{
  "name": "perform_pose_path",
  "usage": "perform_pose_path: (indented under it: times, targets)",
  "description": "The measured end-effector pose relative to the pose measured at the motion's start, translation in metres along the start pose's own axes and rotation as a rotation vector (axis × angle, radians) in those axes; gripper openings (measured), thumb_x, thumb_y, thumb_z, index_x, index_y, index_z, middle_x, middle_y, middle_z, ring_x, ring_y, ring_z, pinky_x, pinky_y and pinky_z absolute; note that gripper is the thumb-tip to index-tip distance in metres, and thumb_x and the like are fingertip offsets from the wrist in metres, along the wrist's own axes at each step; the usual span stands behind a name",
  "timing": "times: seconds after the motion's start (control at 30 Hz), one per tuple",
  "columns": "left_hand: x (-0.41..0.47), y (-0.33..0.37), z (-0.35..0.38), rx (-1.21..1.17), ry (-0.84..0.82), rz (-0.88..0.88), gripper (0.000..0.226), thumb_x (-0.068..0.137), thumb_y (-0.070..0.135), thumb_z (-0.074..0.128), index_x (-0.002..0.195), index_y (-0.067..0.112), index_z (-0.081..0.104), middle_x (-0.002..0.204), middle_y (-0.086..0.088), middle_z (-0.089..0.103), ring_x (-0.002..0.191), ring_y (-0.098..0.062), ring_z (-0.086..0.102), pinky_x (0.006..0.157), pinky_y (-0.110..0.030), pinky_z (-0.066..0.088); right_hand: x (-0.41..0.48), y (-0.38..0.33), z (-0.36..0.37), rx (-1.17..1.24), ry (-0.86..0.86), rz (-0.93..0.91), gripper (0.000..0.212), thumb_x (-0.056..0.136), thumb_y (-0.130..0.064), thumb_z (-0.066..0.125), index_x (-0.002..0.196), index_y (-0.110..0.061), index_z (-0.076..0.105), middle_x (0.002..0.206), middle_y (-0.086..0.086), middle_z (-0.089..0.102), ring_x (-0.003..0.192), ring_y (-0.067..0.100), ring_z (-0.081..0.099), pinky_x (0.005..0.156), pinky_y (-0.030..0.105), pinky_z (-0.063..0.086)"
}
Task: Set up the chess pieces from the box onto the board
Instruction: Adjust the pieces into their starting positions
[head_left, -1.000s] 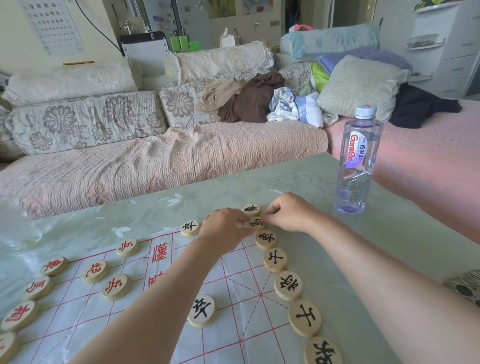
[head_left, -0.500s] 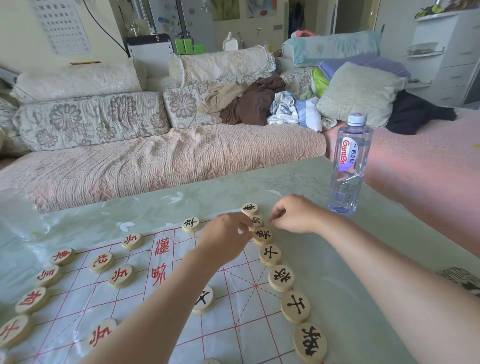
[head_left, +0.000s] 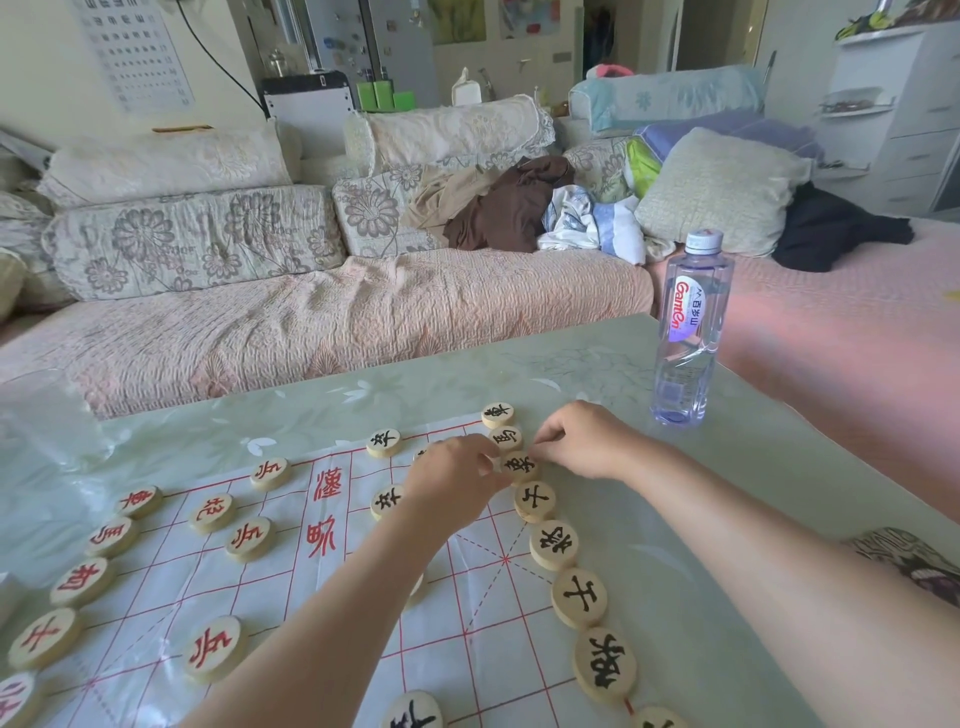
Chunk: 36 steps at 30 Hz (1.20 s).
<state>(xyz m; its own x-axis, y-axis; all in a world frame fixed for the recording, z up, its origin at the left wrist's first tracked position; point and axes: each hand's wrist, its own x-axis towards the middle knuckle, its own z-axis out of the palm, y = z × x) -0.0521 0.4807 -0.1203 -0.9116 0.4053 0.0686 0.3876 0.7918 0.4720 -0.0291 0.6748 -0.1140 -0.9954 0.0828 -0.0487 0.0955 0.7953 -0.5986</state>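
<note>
A black piece (head_left: 521, 464) is being handled by both hands at once. It is lying flat on the board (head_left: 483, 613), third from the far end of a black row that is running from 11 o'clock down to 5 o'clock along the board's right edge. Being a round disc, it has no long axis to be reckoned with.

From the fingers of the left hand (head_left: 457, 480) the piece is lying at 3 o'clock. From those of the right hand (head_left: 587, 441) it is lying at 8 o'clock. Both are touching it, so neither is nearer. Its upper right rim is being pinched by the right thumb and forefinger. The left fingers are being held curled against its left rim, and it cannot be told whether they are gripping it or only steadying it. A small nudge onto its line crossing is judged to be what is being attempted.

Black characters are being shown on this row and red ones on the pieces at 9 o'clock. Two large red characters are printed across the board's middle strip. On the water bottle (head_left: 688, 332), standing on the table (head_left: 727, 519) at 2 o'clock, red lettering is being read as "Ganten". The box is not being shown.
</note>
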Motion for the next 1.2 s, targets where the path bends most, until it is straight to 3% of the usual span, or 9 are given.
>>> perform_pose_path:
  times: [0.07,0.33,0.5,0.6,0.73,0.83,0.93,1.1,1.2]
  targets:
    - [0.000,0.001,0.000,0.002,-0.004,0.003,0.032,0.084,0.046,0.066,0.114,0.033,0.064,0.101,0.015,0.067,0.070,-0.012,0.055,0.066,-0.024,0.044,0.000,0.000,-0.001,0.005,-0.001,0.022,0.020,0.087,-0.043,0.070,0.088,-0.025,0.078,0.087,-0.008,0.072,0.084,0.011,0.065,0.075,0.027,0.050]
    - [0.001,0.000,0.004,0.012,0.029,-0.004,0.031,0.082,0.047,0.068,0.110,0.033,0.066,0.095,0.016,0.064,0.080,-0.012,0.057,0.066,-0.024,0.041,0.001,0.001,0.004,0.043,-0.024,0.022,0.016,0.081,-0.048,0.076,0.084,-0.032,0.078,0.089,-0.012,0.074,0.089,0.009,0.067,0.082,0.029,0.053]
    - [0.000,0.000,0.006,-0.003,0.029,-0.009,0.033,0.081,0.046,0.068,0.110,0.030,0.065,0.094,0.015,0.064,0.086,-0.014,0.059,0.073,-0.027,0.048,-0.002,0.001,0.006,0.030,-0.003,0.033,0.024,0.081,-0.054,0.074,0.085,-0.031,0.078,0.086,-0.011,0.072,0.085,0.010,0.065,0.075,0.029,0.052]
    - [-0.005,-0.001,0.003,-0.004,0.037,-0.003,0.034,0.083,0.043,0.068,0.113,0.029,0.061,0.099,0.014,0.064,0.089,-0.015,0.059,0.078,-0.031,0.050,-0.007,-0.004,0.002,0.014,0.015,0.046,0.024,0.086,-0.049,0.069,0.096,-0.027,0.074,0.093,-0.010,0.067,0.092,0.012,0.062,0.081,0.028,0.049]
    - [-0.021,0.002,-0.003,0.009,0.056,0.015,0.021,0.086,0.036,0.062,0.106,0.029,0.063,0.099,0.014,0.066,0.093,-0.013,0.060,0.081,-0.032,0.051,-0.025,-0.008,-0.007,-0.037,0.017,0.069,0.009,0.091,-0.036,0.065,0.093,-0.027,0.067,0.086,-0.014,0.060,0.092,0.015,0.061,0.078,0.026,0.045]
    - [-0.034,0.006,-0.002,-0.028,0.011,-0.015,0.013,0.087,0.035,0.057,0.097,0.034,0.065,0.096,0.013,0.067,0.091,-0.015,0.062,0.081,-0.035,0.054,-0.042,-0.013,-0.003,-0.089,-0.013,0.081,0.018,0.094,-0.025,0.058,0.106,-0.023,0.072,0.108,-0.004,0.069,0.106,0.019,0.062,0.089,0.026,0.048]
    - [-0.047,0.011,0.000,-0.026,-0.001,-0.027,0.019,0.087,0.030,0.052,0.099,0.037,0.065,0.100,0.012,0.067,0.093,-0.016,0.063,0.079,-0.034,0.055,-0.060,-0.018,0.006,-0.060,0.006,0.079,0.029,0.098,-0.022,0.051,0.122,-0.023,0.068,0.126,0.001,0.066,0.114,0.021,0.060,0.096,0.029,0.046]
    - [-0.060,0.020,0.005,-0.037,-0.028,-0.026,0.026,0.089,0.026,0.047,0.101,0.037,0.067,0.104,0.010,0.068,0.091,-0.018,0.064,0.077,-0.032,0.056,-0.071,-0.014,0.010,0.011,0.012,0.096,0.029,0.100,-0.024,0.055,0.125,-0.022,0.068,0.129,0.000,0.066,0.118,0.019,0.060,0.099,0.027,0.044]
    - [-0.061,0.025,0.005,-0.065,-0.035,-0.041,0.029,0.089,0.025,0.045,0.104,0.037,0.068,0.105,0.008,0.069,0.093,-0.020,0.064,0.080,-0.034,0.056,-0.073,-0.013,0.013,-0.042,0.014,0.079,0.025,0.095,-0.021,0.061,0.117,-0.027,0.072,0.117,-0.003,0.071,0.106,0.016,0.064,0.090,0.025,0.047]
